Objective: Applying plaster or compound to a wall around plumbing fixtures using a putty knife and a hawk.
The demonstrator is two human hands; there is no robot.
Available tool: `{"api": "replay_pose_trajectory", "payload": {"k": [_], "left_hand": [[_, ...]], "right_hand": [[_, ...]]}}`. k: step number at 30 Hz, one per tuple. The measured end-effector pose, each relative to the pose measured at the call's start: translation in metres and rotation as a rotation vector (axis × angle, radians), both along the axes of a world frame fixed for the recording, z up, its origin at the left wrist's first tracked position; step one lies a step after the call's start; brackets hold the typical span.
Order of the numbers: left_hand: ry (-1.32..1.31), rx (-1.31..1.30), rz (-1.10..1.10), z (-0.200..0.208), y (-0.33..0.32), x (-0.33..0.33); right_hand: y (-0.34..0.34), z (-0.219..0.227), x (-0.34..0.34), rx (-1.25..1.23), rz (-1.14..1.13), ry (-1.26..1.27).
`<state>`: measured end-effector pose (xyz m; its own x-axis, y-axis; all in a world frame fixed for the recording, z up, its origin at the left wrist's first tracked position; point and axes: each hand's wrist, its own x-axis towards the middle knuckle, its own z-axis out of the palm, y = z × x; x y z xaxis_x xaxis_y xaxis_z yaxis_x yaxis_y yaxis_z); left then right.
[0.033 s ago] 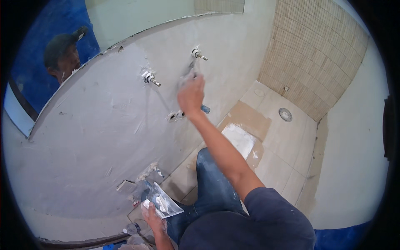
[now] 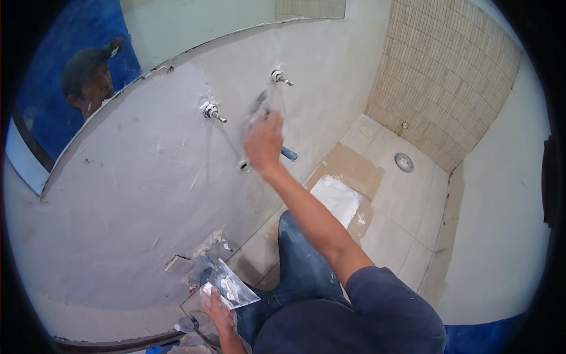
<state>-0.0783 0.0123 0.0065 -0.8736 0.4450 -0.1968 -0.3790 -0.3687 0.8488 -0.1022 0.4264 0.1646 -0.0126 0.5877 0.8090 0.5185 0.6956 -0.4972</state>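
My right hand [image 2: 264, 140] is closed on a grey, flat-bladed filling knife [image 2: 259, 101], blurred and partly hidden by the fingers. Its blade lies against the plastered wall [image 2: 153, 141] between two metal valve stems, the left one [image 2: 213, 112] and the right one [image 2: 282, 77]. Low by my knee, my left hand [image 2: 216, 307] grips a wide, flat metal blade [image 2: 243, 298] smeared with white filler [image 2: 230, 288]. Below the stems, a round pipe opening [image 2: 243, 165] shows in the wall. Just right of my right wrist sticks out a blue stub [image 2: 289, 153].
Cardboard [image 2: 354, 168] with a white-covered patch [image 2: 336, 199] lies on the tiled floor [image 2: 401, 203]. A round drain [image 2: 404, 162] sits farther right. Slim beige tiles [image 2: 448, 76] cover the far wall. A mirror-like pane [image 2: 200, 23] rises above the ragged plaster edge. Scraps [image 2: 209, 245] lie along the wall's foot.
My right hand has shifted slightly left and down along the wall with the knife, baring more of the blue stub. My left hand looks unmoved.
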Motion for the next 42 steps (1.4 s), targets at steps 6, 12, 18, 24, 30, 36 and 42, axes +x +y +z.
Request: {"api": "replay_pose_trajectory", "payload": {"k": [6,12,18,24,30,36,42], "left_hand": [[0.04,0.004,0.01,-0.002,0.002,0.0],[0.018,0.059,-0.013,0.006,0.001,0.0],[0.026,0.073,0.009,0.007,0.0,0.001],[0.021,0.053,0.06,-0.001,-0.005,-0.003],[0.014,0.055,0.056,0.001,-0.004,-0.003],[-0.006,0.058,0.042,-0.009,-0.004,-0.004],[0.022,0.045,0.022,-0.004,-0.003,-0.002]], "right_hand": [[-0.023,-0.019,0.048,0.034,0.268,-0.02],[0.058,0.002,0.062,-0.194,0.095,0.123],[0.043,0.012,0.043,-0.123,0.102,0.046],[0.003,0.005,0.048,0.169,0.229,-0.069],[0.051,0.012,0.068,0.199,0.108,-0.042],[0.071,0.01,0.06,0.309,0.124,-0.084],[0.016,-0.007,0.032,0.375,0.199,-0.086]]}}
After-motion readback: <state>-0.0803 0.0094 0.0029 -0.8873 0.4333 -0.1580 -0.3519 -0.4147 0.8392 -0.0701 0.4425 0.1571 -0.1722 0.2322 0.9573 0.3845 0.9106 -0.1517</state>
